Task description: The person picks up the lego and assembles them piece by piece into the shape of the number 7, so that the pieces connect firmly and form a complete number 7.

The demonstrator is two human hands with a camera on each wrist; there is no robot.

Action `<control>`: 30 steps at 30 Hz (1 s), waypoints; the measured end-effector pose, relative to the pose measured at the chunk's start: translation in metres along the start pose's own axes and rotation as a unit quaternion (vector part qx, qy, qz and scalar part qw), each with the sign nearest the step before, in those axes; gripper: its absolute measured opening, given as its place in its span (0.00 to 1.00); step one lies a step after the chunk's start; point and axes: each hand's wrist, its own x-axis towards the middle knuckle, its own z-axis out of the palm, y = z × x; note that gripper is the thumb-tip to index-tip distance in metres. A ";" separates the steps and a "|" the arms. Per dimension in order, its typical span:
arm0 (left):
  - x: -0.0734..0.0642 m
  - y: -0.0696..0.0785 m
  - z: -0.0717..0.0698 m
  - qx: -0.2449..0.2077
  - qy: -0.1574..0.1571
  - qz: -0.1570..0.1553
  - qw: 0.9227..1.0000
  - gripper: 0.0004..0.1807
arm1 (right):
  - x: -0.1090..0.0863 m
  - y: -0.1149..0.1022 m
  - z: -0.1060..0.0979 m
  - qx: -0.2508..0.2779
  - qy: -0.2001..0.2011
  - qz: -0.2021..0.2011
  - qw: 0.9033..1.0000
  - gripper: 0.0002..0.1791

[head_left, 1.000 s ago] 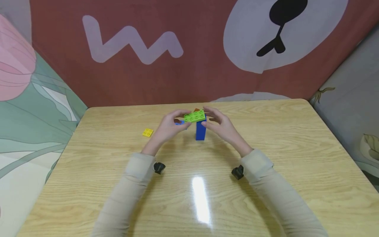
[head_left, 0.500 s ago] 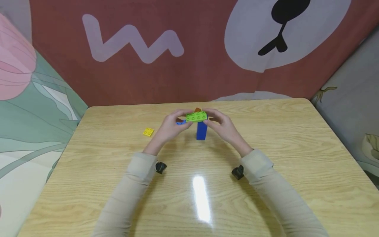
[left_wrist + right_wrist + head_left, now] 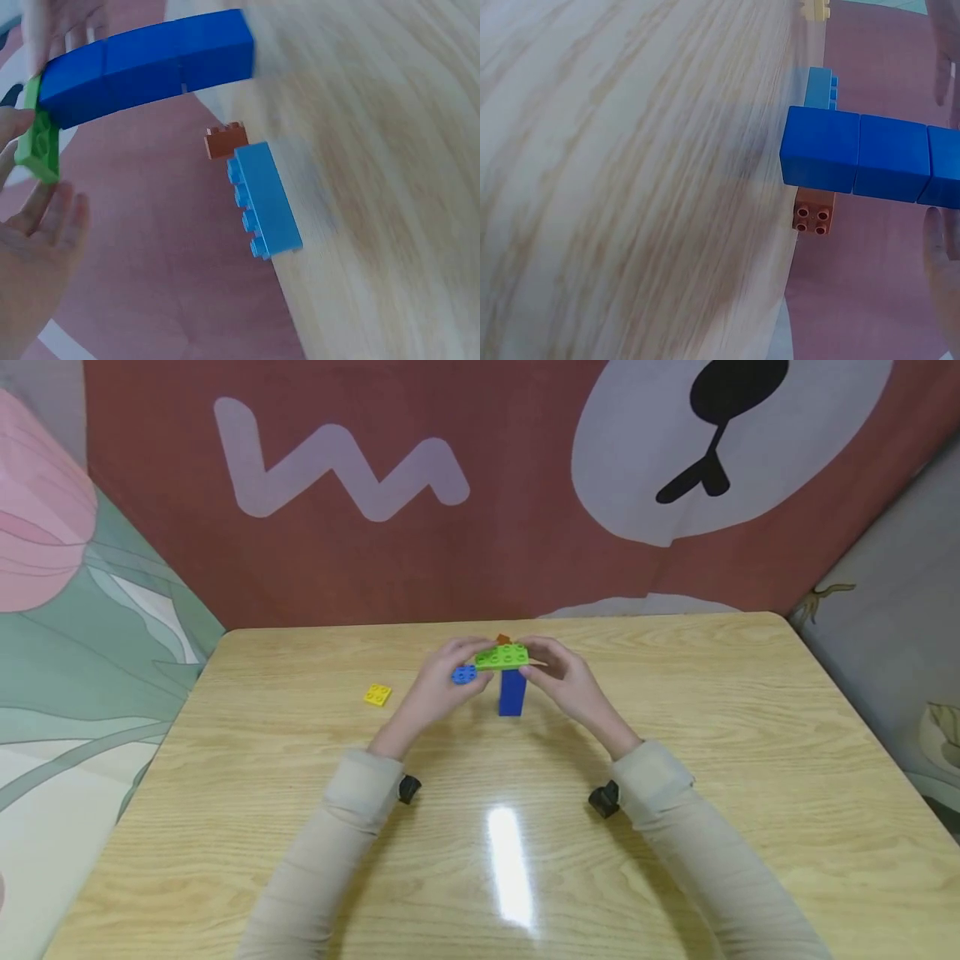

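Observation:
A tower of dark blue blocks (image 3: 512, 693) stands upright on the table, its stacked blocks showing in the left wrist view (image 3: 146, 71). Across its top lies a light green studded brick (image 3: 502, 657), which juts out to the left of the tower. My left hand (image 3: 442, 681) holds the brick's left end between thumb and fingers. Around the right end, at the tower's top, my right hand (image 3: 562, 675) pinches with thumb and fingertips. The right wrist view cuts off the tower's top; the lower blue blocks (image 3: 855, 154) show there.
A lighter blue brick (image 3: 266, 199) lies behind the left hand. An orange-brown brick (image 3: 814, 211) sits behind the tower. Farther left on the wooden table (image 3: 510, 760) is a small yellow brick (image 3: 378, 695). A printed cloth (image 3: 375, 568) hangs behind the table's back edge.
The green brick has shifted right and levelled out over the blue tower. My left hand has moved right with it, showing more of the lighter blue brick. My right hand has barely moved.

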 end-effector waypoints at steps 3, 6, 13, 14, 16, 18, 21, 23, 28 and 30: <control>-0.001 0.000 0.003 0.084 0.013 0.068 0.994 0.22 | 0.000 0.001 0.000 0.001 0.000 -0.003 1.000 0.24; -0.001 -0.001 0.005 0.133 0.023 0.119 0.984 0.20 | -0.001 0.002 0.000 -0.003 0.005 -0.014 1.000 0.24; -0.004 -0.002 0.005 0.169 0.024 0.151 0.974 0.19 | -0.004 0.010 0.004 -0.287 0.039 -0.221 0.931 0.25; -0.004 -0.002 0.005 0.175 0.022 0.154 0.972 0.19 | -0.005 0.011 0.004 -0.325 0.047 -0.253 0.910 0.26; -0.004 -0.002 0.005 0.186 0.019 0.159 0.969 0.21 | -0.005 0.014 0.004 -0.369 0.059 -0.293 0.880 0.27; -0.004 -0.002 0.005 0.196 0.018 0.165 0.966 0.21 | -0.005 0.015 0.004 -0.381 0.068 -0.311 0.868 0.28; -0.004 -0.002 0.005 0.207 0.017 0.172 0.963 0.23 | -0.004 0.016 0.003 -0.375 0.072 -0.319 0.867 0.28; -0.004 -0.002 0.004 0.216 0.016 0.176 0.960 0.23 | -0.003 0.016 0.002 -0.372 0.071 -0.322 0.868 0.28; -0.005 -0.001 0.003 0.239 0.007 0.171 0.956 0.26 | -0.002 0.016 0.002 -0.369 0.068 -0.328 0.867 0.27; -0.005 0.000 0.003 0.249 0.002 0.169 0.953 0.27 | -0.002 0.016 0.002 -0.368 0.067 -0.330 0.866 0.27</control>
